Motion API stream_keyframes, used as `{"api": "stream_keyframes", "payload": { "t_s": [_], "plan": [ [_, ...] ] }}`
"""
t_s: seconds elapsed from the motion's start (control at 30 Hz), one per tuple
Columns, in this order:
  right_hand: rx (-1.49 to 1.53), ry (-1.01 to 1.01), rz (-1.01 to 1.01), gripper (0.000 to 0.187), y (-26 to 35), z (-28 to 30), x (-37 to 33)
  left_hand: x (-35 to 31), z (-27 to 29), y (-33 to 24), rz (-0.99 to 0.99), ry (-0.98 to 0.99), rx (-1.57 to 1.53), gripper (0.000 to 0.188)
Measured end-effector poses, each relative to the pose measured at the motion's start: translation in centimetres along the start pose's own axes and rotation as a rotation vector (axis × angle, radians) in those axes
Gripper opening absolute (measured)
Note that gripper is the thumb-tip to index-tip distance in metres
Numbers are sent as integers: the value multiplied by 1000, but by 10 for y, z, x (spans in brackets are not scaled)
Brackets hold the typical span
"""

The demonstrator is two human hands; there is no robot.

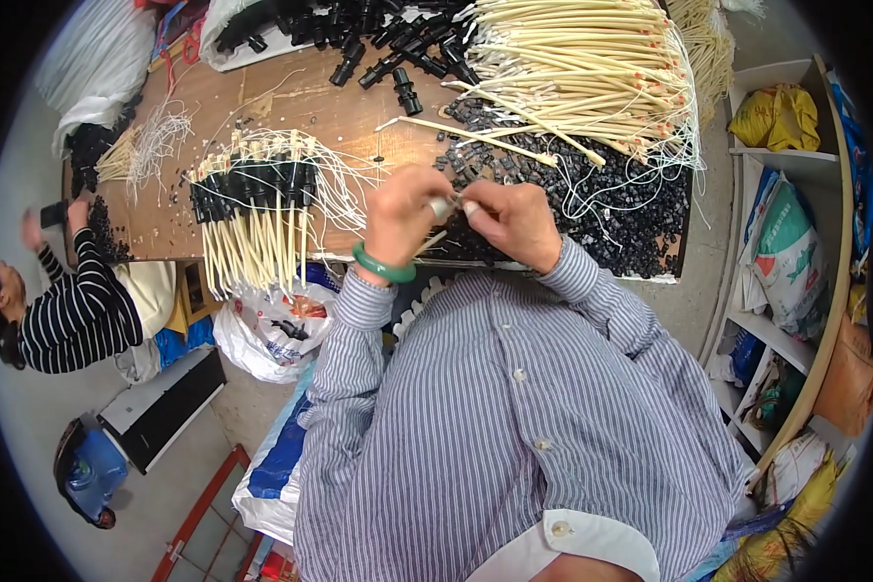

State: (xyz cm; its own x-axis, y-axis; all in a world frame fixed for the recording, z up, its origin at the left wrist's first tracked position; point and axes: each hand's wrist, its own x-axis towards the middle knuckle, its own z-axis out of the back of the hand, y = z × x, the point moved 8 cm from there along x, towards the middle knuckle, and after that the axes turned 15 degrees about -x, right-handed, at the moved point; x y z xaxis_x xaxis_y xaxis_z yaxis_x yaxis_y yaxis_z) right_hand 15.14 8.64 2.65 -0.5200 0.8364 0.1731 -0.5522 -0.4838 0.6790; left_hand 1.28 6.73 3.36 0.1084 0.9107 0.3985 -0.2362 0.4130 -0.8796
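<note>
The tiny piece [457, 198], too small to identify, sits between your two sets of fingertips, over the table's near edge. Left hand [404, 215] and right hand [514, 221]: fingers closed in tight pinches, seemingly on it. Such a small hold could slip, losing it among the black bits [611, 233]. Pale tube [432, 242] just near of left hand; can't tell if held. White threads [339, 202] farther left could snag your bangle [383, 266].

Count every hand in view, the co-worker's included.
4: your left hand and right hand together over the table's near side; the co-worker's sharper hand and blurred hand at far left. None seems hidden.
</note>
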Motion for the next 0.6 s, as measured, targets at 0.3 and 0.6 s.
{"api": "stream_keyframes", "payload": {
  "t_s": [0.3,0.6],
  "plan": [
    [19,-22,-243,9,-28,11,0,25,-4,59,220,51,446,45],
    [49,-73,-231,9,-35,7,15,36,-24,-21,86,-119,230,57]
  ]
}}
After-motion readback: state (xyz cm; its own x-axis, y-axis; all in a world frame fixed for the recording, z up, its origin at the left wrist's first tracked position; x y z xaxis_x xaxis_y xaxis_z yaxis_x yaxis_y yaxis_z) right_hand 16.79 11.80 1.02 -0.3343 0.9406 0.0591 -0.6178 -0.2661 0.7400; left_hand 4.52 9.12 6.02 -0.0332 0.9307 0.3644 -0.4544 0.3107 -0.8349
